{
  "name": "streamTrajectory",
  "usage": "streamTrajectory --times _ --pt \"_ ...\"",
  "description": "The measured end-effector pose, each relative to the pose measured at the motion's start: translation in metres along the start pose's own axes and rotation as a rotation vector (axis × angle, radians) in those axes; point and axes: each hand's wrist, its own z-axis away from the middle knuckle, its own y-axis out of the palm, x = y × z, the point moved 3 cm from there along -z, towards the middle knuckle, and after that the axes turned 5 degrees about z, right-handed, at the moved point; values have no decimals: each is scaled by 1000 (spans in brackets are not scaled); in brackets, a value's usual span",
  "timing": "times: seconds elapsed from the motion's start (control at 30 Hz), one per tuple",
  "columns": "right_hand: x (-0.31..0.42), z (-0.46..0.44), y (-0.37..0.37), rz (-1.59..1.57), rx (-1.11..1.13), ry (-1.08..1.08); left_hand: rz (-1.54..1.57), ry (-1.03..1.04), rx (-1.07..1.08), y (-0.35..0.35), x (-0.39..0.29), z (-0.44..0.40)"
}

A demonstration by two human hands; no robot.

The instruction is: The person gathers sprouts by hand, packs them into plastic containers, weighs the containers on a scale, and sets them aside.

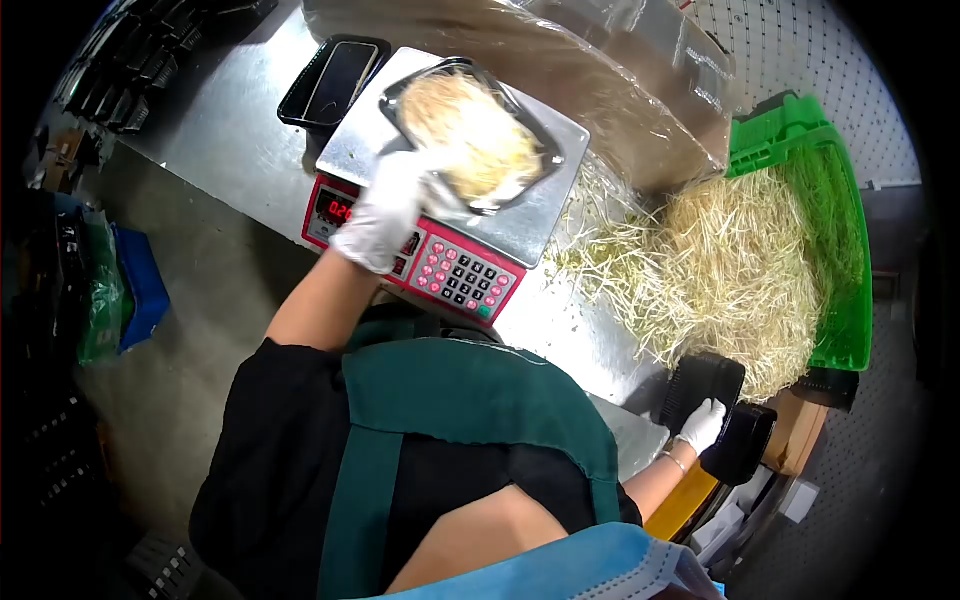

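My left hand (382, 212), in a white glove, is over the red scale (465, 278) at the near left edge of a black tray of pale sprouts (468, 135). Its fingers are smeared by motion, so their grip cannot be made out. That tray sits tilted on the scale's metal plate (350, 148). Red digits show on the display, partly covered by my left hand. At the lower right, my right hand (703, 425), also gloved, is closed on an empty black tray (700, 392). A large heap of sprouts (740, 270) lies above it.
A green crate (848, 300) stands behind the heap, with green shoots in it. Loose sprouts (610, 265) lie beside the scale. A black container with a phone (340, 82) is at upper left, a large plastic-wrapped box (640, 90) at the back. Black trays (130, 60) are stacked far left.
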Motion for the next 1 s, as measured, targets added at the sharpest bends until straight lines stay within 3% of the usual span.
streamTrajectory --times 0.07,0.1,0.13,0.17,0.23,0.3,0.37,0.4,0.43,0.5,0.6,0.77,0.83,1.0 --pt "8 1 -21 -41 -68 67 323 213 -171 -40 -29 12" --pt "28 4 -44 -22 -78 165 366 195 -244 -72 -39 16" --pt "42 3 -57 -96 -226 82 382 237 -230 -106 -48 22" --pt "57 3 -69 -169 -374 -6 395 294 -275 -132 -61 28" --pt "145 21 -99 -532 -458 -246 523 424 -340 -185 -75 30" --pt "261 62 -117 -875 -377 -580 473 496 -486 -255 -86 17" --pt "382 117 -152 -827 -258 -929 533 457 -562 -327 -92 -14" --pt "429 139 -157 -754 -192 -1060 478 496 -632 -317 -118 -17" --pt "464 156 -160 -663 -129 -1180 457 434 -580 -353 -127 -32" --pt "513 176 -153 -552 -49 -1276 504 403 -511 -389 -156 -67" --pt "552 191 -175 -505 122 -1102 409 491 -552 -435 -202 -139" --pt "514 193 -194 -677 -154 -839 116 695 -475 -455 -304 -251" --pt "483 190 -177 -909 -152 -560 181 702 -507 -460 -339 -308" --pt "411 190 -156 -445 -281 -393 215 724 -478 -469 -349 -348"
